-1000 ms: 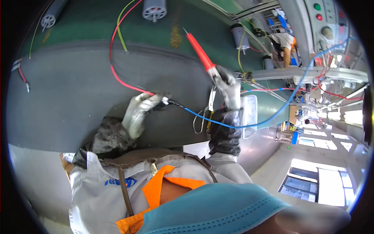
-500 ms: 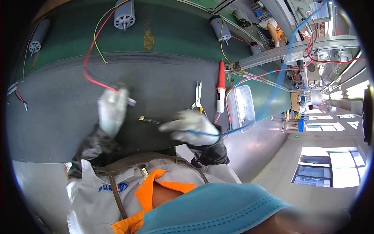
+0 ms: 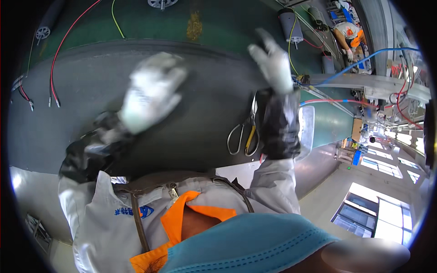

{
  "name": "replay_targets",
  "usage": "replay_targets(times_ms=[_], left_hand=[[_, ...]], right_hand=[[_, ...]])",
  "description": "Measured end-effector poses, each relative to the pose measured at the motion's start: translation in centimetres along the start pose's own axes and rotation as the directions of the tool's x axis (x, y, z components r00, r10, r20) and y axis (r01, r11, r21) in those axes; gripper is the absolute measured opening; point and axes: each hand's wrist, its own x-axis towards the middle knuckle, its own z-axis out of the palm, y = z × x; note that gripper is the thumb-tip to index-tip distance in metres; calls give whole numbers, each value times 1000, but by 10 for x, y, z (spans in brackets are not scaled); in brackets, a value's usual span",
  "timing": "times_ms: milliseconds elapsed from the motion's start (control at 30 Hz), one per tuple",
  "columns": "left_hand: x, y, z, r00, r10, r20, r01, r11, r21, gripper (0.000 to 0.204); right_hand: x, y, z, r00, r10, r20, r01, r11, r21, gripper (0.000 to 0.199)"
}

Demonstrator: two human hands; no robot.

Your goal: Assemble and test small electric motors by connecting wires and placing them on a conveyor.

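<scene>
Two grips, left hand [image 3: 152,93] and right hand [image 3: 273,63]: blurred, apparently released.
Scissors [image 3: 252,119]: beside right sleeve [image 3: 282,125]; likely light, stiff; hold by handles [image 3: 250,136].

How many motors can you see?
5: the far left motor, the top motor, cut off, the right motor, and past it an upper motor and a lower motor. More may be hidden.

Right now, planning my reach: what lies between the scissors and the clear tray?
In the head view, the black right sleeve lies between scissors and tray; what's beneath is hidden.
</scene>
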Motion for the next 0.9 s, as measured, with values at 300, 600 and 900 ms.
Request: replay_targets(times_ms=[300, 600, 900], left_hand=[[32, 10, 55, 956, -18, 294, 48, 994, -97, 51], [33, 5, 63, 986, -3, 169, 47, 966, -255, 45], [24, 11, 61, 984, -173, 47, 179, 968, -175, 62]], right_hand=[[120, 246, 7, 789, 574, -221, -601, 645, -471, 122], [117, 251, 24, 689, 653, -314, -488, 738, 466, 46], [-131, -54, 15, 719, 596, 358, -603, 279, 747, 18]])
